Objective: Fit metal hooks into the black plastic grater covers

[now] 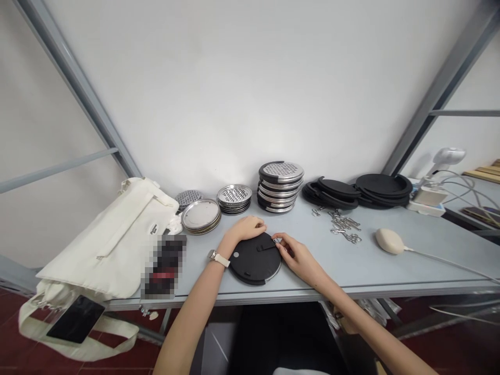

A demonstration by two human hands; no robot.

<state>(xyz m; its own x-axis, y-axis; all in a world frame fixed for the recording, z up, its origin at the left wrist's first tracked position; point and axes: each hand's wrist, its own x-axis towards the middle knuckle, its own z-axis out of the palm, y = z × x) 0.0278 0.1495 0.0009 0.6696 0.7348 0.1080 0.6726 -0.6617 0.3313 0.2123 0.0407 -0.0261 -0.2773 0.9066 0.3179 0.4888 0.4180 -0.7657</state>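
Note:
A round grater (pixel 253 263) lies black side up near the table's front edge, a thin silver rim showing at its lower right. My left hand (pixel 247 229) wraps its curled fingers over the far left edge of the grater, steadying it. At the far right edge my right hand (pixel 291 251) pinches a small metal clip (pixel 276 240), at the end of a narrow slot in the black side. Most of the clip is hidden by the fingers. Loose metal clips (pixel 346 223) lie in a pile to the right.
Behind stand a stack of assembled graters (pixel 280 187), perforated metal discs (pixel 234 195) and plain metal discs (pixel 201 214). Black round holders (pixel 378 188) are stacked right. A cream corded device (pixel 389 241) lies rightward; a white bag (pixel 105 234) covers the table's left end.

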